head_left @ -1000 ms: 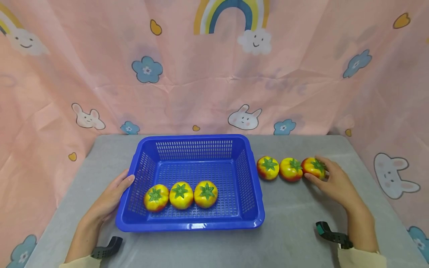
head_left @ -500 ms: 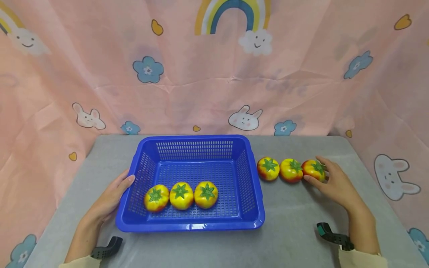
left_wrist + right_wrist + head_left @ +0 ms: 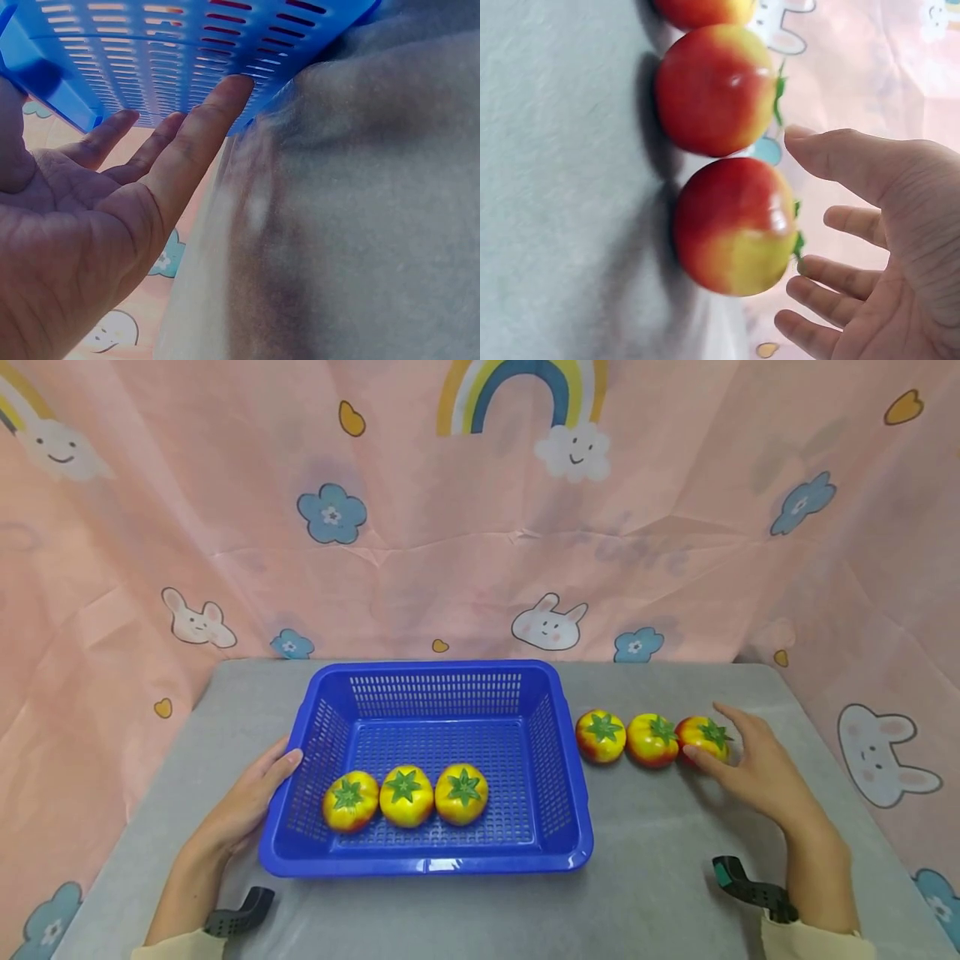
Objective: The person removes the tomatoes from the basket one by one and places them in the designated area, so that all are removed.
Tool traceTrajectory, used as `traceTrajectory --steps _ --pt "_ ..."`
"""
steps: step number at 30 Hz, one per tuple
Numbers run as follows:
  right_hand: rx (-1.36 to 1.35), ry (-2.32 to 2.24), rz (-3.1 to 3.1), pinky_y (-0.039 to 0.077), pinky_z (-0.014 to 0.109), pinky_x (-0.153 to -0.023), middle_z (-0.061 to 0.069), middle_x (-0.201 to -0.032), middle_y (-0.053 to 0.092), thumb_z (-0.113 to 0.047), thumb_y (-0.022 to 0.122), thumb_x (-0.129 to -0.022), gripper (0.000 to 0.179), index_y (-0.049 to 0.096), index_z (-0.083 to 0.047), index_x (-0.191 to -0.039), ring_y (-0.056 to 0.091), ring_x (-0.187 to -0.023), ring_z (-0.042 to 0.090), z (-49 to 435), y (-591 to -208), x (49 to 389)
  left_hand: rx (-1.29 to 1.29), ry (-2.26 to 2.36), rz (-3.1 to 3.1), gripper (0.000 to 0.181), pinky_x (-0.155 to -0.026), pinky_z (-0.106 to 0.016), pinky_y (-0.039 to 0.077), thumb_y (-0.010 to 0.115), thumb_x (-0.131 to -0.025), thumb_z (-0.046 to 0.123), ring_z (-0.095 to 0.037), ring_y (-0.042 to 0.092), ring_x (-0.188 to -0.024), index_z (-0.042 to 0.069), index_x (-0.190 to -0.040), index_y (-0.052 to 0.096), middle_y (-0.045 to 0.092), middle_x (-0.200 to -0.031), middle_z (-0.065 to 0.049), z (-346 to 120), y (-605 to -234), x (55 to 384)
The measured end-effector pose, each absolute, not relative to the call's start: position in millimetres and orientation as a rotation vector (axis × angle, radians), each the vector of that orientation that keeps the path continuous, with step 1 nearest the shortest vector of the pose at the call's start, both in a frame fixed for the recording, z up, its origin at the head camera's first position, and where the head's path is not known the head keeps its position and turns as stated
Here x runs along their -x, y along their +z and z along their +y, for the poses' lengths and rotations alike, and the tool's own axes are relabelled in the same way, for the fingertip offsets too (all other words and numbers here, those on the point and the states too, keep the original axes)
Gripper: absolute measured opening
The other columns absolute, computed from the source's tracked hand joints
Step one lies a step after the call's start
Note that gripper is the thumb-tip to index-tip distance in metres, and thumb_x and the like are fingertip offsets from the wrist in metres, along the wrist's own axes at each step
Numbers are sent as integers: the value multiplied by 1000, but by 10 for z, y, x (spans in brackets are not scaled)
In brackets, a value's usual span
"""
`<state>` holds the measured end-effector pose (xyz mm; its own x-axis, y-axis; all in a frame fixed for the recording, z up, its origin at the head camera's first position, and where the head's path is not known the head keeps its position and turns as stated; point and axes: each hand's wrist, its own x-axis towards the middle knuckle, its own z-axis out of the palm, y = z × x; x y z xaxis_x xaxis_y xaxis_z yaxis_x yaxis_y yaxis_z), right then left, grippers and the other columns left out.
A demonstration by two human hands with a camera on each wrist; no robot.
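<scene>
A blue plastic basket (image 3: 427, 866) stands on the table, with three yellow-red toy tomatoes (image 3: 406, 797) in a row inside. My left hand (image 3: 243, 803) holds its left side, thumb over the rim and fingers against the slotted outer wall, as the left wrist view shows. Right of the basket, three more such tomatoes form a line: one beside the basket (image 3: 600, 737), a middle tomato (image 3: 652, 741) and an end tomato (image 3: 703, 742). Around the end tomato, my right hand (image 3: 757, 768) is spread; in the right wrist view its fingers (image 3: 840, 277) stand apart from the fruit's sides.
The grey table (image 3: 645, 860) carries everything. A pink patterned curtain (image 3: 420, 577) hangs behind and along both sides. Each wrist wears a black strap-like device, the right one (image 3: 750, 889) near the table's front.
My right hand has let go of the end tomato: its fingers have spread and it has drawn back slightly to the right. The left hand and basket have stayed put.
</scene>
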<state>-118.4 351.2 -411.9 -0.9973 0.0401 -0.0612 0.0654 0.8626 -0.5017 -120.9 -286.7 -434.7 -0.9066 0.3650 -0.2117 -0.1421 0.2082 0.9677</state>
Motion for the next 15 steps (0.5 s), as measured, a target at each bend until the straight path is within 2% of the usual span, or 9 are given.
traceTrajectory --steps 4,10,15 --pt "-19 -862 3041 30 87 -107 45 -158 29 -35 71 -102 83 29 5 -162 32 -139 66 3485 -4056 1168 -206 1745 2091 70 -98 -50 63 31 -117 41 -31 64 -132 5 -170 4 33 -162 -41 -2867 -4339 1216" --pt "-12 -896 3074 30 87 -107 39 -164 28 -36 71 -102 82 30 -1 -164 31 -143 64 3371 -3919 1125 -196 1742 2091 70 -98 -53 63 32 -117 42 -41 61 -135 6 -170 4 33 -163 -40 -2860 -4345 1213" --pt "16 -894 3095 30 87 -107 37 -166 28 -36 71 -102 81 32 -2 -164 31 -144 62 3264 -3820 1095 -189 1755 2083 69 -97 -52 63 31 -117 41 -34 64 -132 6 -170 4 33 -162 -41 -2873 -4353 1203"
